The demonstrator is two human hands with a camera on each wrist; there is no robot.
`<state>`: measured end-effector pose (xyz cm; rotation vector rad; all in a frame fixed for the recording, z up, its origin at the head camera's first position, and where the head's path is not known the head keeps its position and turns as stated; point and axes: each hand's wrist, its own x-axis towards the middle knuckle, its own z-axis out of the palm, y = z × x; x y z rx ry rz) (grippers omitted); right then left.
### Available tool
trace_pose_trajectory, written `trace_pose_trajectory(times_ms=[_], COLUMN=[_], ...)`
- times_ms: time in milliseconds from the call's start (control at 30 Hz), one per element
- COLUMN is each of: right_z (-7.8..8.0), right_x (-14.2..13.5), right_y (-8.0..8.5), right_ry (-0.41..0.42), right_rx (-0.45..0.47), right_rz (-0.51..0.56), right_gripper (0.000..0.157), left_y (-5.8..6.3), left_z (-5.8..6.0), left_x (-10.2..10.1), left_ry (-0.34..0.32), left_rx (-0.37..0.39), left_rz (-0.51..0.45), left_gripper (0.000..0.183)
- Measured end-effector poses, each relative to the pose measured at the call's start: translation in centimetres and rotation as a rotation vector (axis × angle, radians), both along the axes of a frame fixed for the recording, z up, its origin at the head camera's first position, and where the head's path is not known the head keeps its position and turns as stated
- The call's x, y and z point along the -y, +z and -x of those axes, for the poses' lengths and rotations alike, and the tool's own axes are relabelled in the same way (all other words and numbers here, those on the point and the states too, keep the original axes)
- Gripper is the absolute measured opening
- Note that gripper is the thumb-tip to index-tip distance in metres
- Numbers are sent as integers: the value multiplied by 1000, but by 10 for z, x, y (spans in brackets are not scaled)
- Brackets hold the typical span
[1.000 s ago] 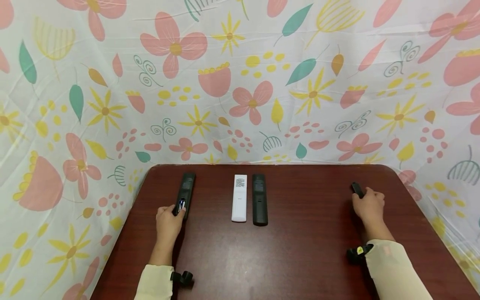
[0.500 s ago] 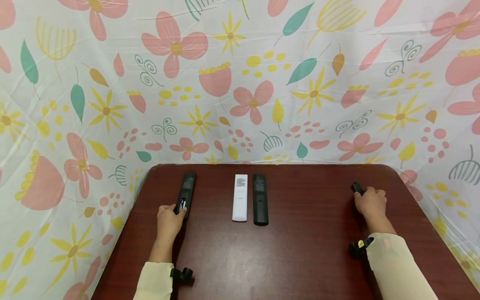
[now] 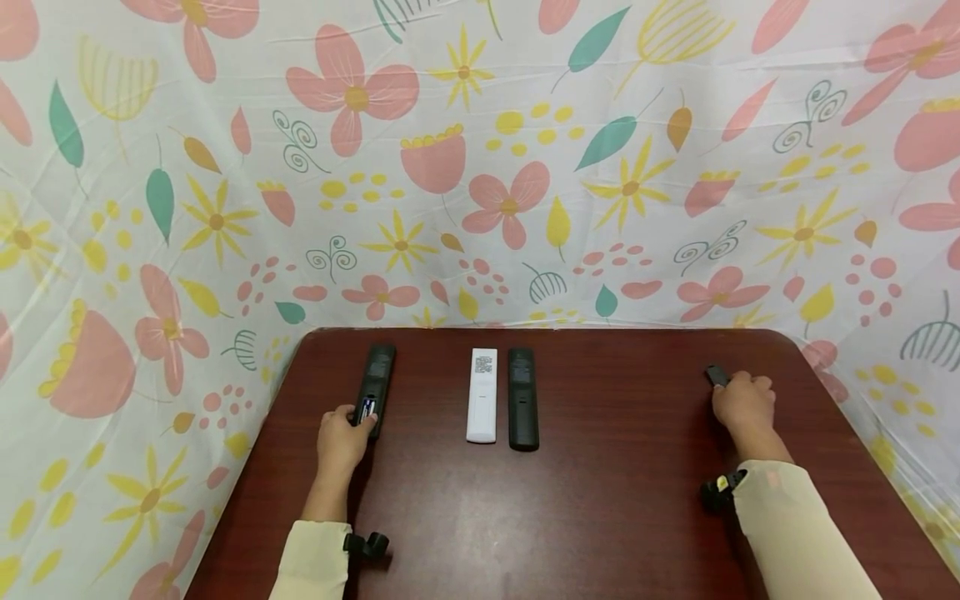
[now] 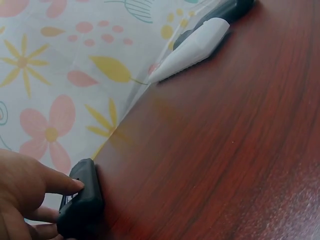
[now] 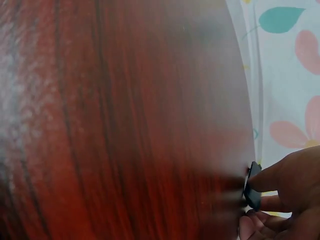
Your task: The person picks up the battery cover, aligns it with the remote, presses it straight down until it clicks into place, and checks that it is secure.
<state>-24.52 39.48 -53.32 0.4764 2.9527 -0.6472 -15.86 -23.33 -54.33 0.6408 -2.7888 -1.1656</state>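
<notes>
In the head view, a black remote control (image 3: pixel 379 367) lies face down at the table's left with its battery compartment uncovered. Batteries (image 3: pixel 367 408) show inside. My left hand (image 3: pixel 341 442) grips the near end of this remote. From the left wrist, one fingertip presses at the compartment of the black remote (image 4: pixel 90 197), the other fingers behind it. Far to the right, my right hand (image 3: pixel 742 412) pinches a small flat black battery cover (image 3: pixel 716 374). In the right wrist view the cover (image 5: pixel 253 187) stands between thumb and fingers, close to the tabletop.
Face down in the middle of the table (image 3: pixel 600 483) lie a white remote (image 3: pixel 482 400) and a second black remote (image 3: pixel 522 400), side by side. A flower-print cloth (image 3: pixel 517 167) hangs behind the table and along both sides.
Both hands keep their holds and have hardly moved. The cover in my right hand has turned slightly, so more of its flat face shows. The remotes lie as before.
</notes>
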Motion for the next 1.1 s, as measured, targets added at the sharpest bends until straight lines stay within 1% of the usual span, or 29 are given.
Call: trace_pose_trajectory(times_ms=[233,400,567,700,833,967,1100], right_z=[-2,-3,-4,-4,-4,-7,-10], right_x=[-3,-3,-2,-3,-5,-2,0], right_y=[-6,-9,-9,-9,-9,-6,-3], right_ry=[-18,-12,9,19,21,26,38], right_rx=[-43,-80,-98,-87,-58,-48,-58], right_rz=[47,44,27,27,40,52,60], right_gripper=[47,45,44,43,43,42,41], left_y=[0,1,4,6,5,4,7], left_z=[2,2,2,3,5,5,4], left_x=[4,8,8,7,6,6,6], left_ry=[-7,-9,-9,12,29,38,46], left_rx=[8,48,52,66,73,69,74], left_rz=[-26,-79,-102,-166,-240,-300,-354], left_gripper=[61,63,61,53,47,47,47])
